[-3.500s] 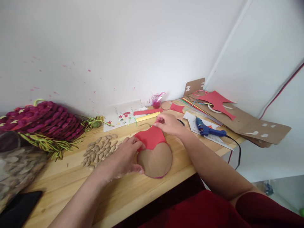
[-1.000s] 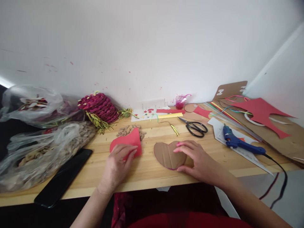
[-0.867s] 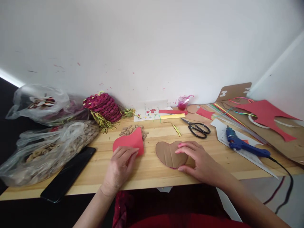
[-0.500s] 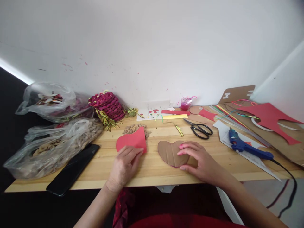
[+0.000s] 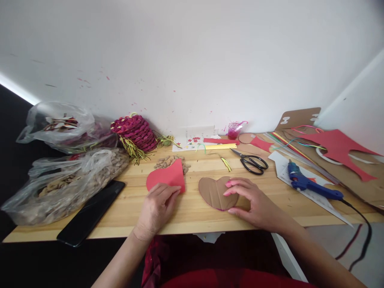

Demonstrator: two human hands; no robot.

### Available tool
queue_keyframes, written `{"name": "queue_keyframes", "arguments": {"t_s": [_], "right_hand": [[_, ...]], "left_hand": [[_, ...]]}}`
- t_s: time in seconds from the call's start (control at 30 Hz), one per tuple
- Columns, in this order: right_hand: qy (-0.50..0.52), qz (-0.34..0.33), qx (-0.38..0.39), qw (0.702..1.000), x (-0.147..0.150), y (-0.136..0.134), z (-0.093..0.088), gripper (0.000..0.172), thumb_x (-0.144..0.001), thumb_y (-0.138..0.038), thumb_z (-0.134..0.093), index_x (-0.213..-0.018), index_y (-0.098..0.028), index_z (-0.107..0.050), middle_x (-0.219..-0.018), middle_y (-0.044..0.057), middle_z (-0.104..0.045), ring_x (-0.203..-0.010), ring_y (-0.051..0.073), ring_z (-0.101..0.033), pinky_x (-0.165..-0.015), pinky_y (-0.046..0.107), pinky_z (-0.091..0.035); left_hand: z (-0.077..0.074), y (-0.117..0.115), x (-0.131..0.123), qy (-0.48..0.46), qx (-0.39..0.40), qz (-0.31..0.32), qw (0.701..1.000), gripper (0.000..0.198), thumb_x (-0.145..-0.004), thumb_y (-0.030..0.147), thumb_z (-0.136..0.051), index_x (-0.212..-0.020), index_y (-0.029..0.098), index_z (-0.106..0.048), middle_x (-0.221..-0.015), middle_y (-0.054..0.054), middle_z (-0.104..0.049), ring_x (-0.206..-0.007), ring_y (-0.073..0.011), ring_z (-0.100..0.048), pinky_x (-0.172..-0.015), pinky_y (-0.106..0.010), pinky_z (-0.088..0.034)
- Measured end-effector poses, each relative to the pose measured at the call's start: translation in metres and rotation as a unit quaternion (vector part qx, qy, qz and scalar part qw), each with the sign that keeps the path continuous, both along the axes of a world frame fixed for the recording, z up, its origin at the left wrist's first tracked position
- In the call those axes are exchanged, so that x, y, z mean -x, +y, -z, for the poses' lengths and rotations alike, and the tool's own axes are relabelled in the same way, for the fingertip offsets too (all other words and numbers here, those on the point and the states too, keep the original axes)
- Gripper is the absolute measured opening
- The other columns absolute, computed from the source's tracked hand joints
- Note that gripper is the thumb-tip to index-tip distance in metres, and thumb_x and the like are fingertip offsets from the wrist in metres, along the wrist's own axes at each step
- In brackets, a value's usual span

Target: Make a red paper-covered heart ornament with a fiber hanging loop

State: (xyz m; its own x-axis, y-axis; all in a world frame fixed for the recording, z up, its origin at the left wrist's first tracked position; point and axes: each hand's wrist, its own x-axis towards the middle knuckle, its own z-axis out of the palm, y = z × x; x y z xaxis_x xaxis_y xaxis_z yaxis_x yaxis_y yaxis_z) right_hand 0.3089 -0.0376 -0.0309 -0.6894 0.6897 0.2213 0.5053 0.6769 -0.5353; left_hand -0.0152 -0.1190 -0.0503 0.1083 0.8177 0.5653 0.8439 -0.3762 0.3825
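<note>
A red paper cutout [image 5: 168, 177] with a rounded lobe is pinched at its lower right corner by my left hand [image 5: 157, 206], thumb against forefinger. Peanuts in their shells [image 5: 165, 161] lie partly hidden behind the paper. Flat on the wooden table rests a brown cardboard heart [image 5: 213, 193] with a pinkish lower edge. My right hand [image 5: 252, 203] grips its right side, curled fingers on top and thumb at the lower edge; pink stains show on the fingertips. Beyond the heart are black-handled scissors [image 5: 252, 163] and a short yellow-green bundle of threads [image 5: 226, 164].
Plastic bags of peanuts [image 5: 75, 188] and scraps [image 5: 60, 124], plus a black phone [image 5: 90, 214], occupy the left. A magenta woven basket [image 5: 136, 134] stands at the back beside a pink-stained cup [image 5: 234, 130]. Rightward lie a blue glue gun [image 5: 312, 186] and red paper offcuts [image 5: 339, 148].
The whole view has shifted very slightly. Both hands keep almost the same places on the red paper and the cardboard heart.
</note>
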Motion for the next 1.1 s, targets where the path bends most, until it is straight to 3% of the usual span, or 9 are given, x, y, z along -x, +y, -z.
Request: {"name": "queue_keyframes", "arguments": {"t_s": [0.5,0.77,0.97,1.1], "right_hand": [[0.026,0.001,-0.018,1.000,0.0034,0.0025,0.0011,0.029,-0.079,-0.021,-0.070,-0.108,-0.025,-0.069,-0.126,0.011,-0.064,-0.129,0.030,-0.052,-0.108,0.052,-0.042],[0.031,-0.019,0.022,0.999,-0.0014,0.0042,-0.0028,0.036,-0.079,-0.039,-0.078,-0.110,-0.025,-0.069,-0.129,0.012,-0.061,-0.130,0.030,-0.051,-0.110,0.050,-0.040],[0.053,-0.012,0.018,0.998,-0.0024,0.0051,-0.0013,0.027,-0.083,-0.029,-0.072,-0.110,-0.024,-0.070,-0.127,0.012,-0.061,-0.127,0.027,-0.053,-0.109,0.048,-0.041],[0.053,-0.004,0.005,0.999,-0.0007,0.0030,0.0006,0.045,-0.073,-0.045,-0.082,-0.110,-0.022,-0.070,-0.130,0.014,-0.060,-0.131,0.032,-0.049,-0.111,0.051,-0.038]], "left_hand": [[-0.0014,0.0009,-0.0009,-0.001,-0.004,-0.004,1.000,0.016,-0.095,0.021,-0.055,-0.102,0.020,-0.070,-0.089,-0.008,-0.073,-0.083,-0.0206,-0.065,-0.078,-0.035,-0.052],[0.0001,0.0003,0.0007,-0.003,-0.009,0.005,1.000,0.017,-0.093,0.017,-0.058,-0.104,0.020,-0.070,-0.092,-0.007,-0.074,-0.085,-0.0204,-0.065,-0.081,-0.034,-0.052],[0.0011,-0.0007,0.0023,-0.001,-0.011,0.016,1.000,0.017,-0.091,0.015,-0.060,-0.105,0.018,-0.070,-0.093,-0.007,-0.074,-0.086,-0.0200,-0.065,-0.082,-0.033,-0.051],[-0.0008,-0.0008,0.0017,-0.002,-0.036,0.032,0.999,0.018,-0.091,0.015,-0.062,-0.107,0.018,-0.069,-0.093,-0.006,-0.074,-0.086,-0.0190,-0.066,-0.081,-0.032,-0.051]]}}
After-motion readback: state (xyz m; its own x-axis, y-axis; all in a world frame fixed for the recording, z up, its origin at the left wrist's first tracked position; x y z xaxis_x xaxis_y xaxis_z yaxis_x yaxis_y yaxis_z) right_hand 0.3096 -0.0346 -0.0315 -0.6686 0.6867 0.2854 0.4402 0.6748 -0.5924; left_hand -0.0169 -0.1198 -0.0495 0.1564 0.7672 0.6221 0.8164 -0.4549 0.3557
